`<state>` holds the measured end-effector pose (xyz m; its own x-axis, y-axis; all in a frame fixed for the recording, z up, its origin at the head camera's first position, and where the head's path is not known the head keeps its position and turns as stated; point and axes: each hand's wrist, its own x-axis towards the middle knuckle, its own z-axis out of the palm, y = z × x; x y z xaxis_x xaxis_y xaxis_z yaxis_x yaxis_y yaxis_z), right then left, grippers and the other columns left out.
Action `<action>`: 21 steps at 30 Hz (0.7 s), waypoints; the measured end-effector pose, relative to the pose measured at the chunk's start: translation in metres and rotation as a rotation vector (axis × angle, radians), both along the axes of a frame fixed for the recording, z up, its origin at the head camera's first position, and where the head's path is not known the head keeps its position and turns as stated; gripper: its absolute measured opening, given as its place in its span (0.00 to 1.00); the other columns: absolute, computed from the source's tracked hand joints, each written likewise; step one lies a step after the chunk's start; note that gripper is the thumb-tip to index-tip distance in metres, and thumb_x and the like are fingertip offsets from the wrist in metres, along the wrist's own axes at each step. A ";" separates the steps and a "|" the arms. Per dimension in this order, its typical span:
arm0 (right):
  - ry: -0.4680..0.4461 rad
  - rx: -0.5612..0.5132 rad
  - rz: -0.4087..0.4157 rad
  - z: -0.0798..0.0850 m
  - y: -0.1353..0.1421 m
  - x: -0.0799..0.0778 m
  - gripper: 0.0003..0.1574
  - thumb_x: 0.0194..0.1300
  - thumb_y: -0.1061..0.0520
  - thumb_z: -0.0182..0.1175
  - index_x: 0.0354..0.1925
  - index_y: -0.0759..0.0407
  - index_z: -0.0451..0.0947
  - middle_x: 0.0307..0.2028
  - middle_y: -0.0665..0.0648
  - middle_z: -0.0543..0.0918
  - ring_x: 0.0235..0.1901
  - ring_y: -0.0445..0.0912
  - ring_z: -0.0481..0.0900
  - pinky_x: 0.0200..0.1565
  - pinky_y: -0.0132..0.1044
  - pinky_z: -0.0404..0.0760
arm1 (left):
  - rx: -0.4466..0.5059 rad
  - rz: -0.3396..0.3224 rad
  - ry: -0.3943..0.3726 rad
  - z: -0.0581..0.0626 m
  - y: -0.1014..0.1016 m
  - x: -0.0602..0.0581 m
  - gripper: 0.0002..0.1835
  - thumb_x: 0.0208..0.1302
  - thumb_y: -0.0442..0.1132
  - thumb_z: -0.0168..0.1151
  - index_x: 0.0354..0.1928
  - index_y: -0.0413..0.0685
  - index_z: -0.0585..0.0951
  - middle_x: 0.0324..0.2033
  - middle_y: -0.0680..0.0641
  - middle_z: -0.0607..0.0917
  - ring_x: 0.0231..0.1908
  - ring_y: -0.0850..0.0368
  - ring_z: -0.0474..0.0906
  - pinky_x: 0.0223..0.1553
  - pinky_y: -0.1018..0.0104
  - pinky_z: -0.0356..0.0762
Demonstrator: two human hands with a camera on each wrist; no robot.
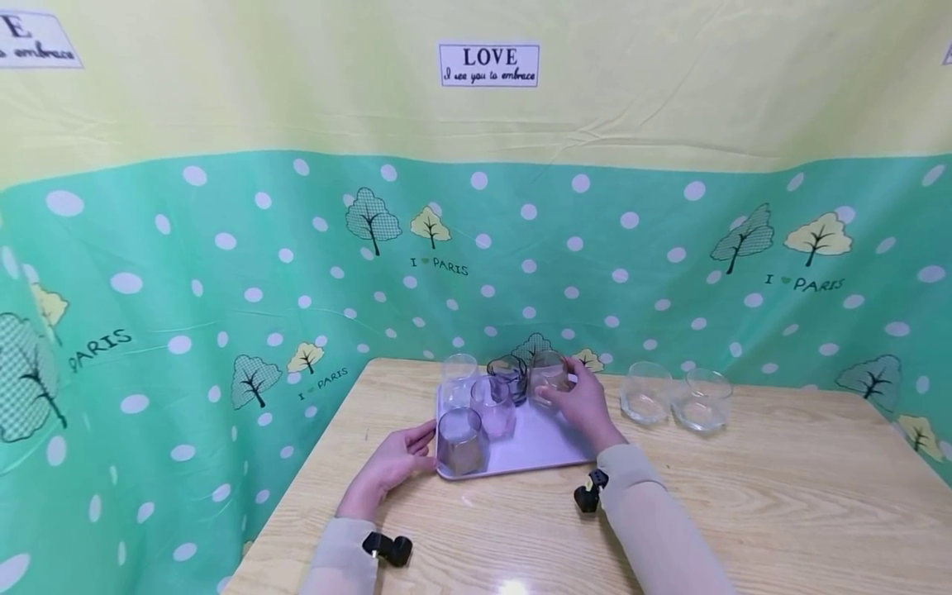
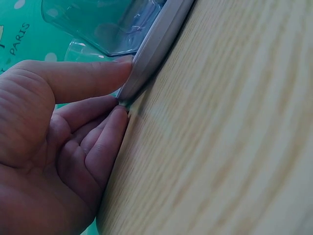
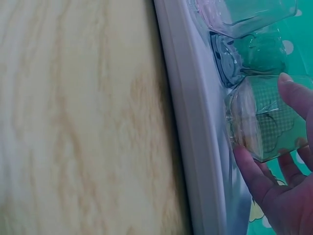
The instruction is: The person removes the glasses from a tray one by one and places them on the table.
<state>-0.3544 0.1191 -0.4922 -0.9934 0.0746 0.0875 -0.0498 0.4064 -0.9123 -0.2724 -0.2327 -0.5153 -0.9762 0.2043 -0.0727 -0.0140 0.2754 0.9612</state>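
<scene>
A pale purple tray (image 1: 539, 442) lies on the table with several drinking glasses on it. My left hand (image 1: 394, 459) pinches its left edge, the thumb at the rim and the fingers lower down, as the left wrist view shows. With my right hand (image 1: 583, 405) I grip a brownish glass (image 1: 549, 372) at the tray's back right; in the right wrist view this glass (image 3: 266, 117) is upright beside a dark grey glass (image 1: 508, 376). A pink glass (image 1: 494, 409), a clear glass (image 1: 459, 376) and a smoky brown glass (image 1: 461, 442) stand further left.
Two clear glasses (image 1: 645, 397) stand close together on the wooden table (image 1: 773, 479), right of the tray. A green and yellow patterned curtain (image 1: 446, 289) hangs right behind the table's back edge and along the left side.
</scene>
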 end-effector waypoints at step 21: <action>0.012 -0.059 -0.054 -0.006 -0.008 0.003 0.59 0.62 0.53 0.79 0.81 0.59 0.59 0.74 0.68 0.69 0.70 0.65 0.73 0.74 0.55 0.74 | -0.034 0.020 -0.011 0.001 0.000 0.001 0.46 0.54 0.24 0.73 0.77 0.29 0.67 0.76 0.32 0.69 0.74 0.33 0.67 0.75 0.48 0.68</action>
<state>-0.3514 0.1111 -0.4985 -0.9866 0.1336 0.0933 -0.0403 0.3543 -0.9343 -0.2718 -0.2322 -0.5148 -0.9792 0.1817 -0.0902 -0.0306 0.3076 0.9510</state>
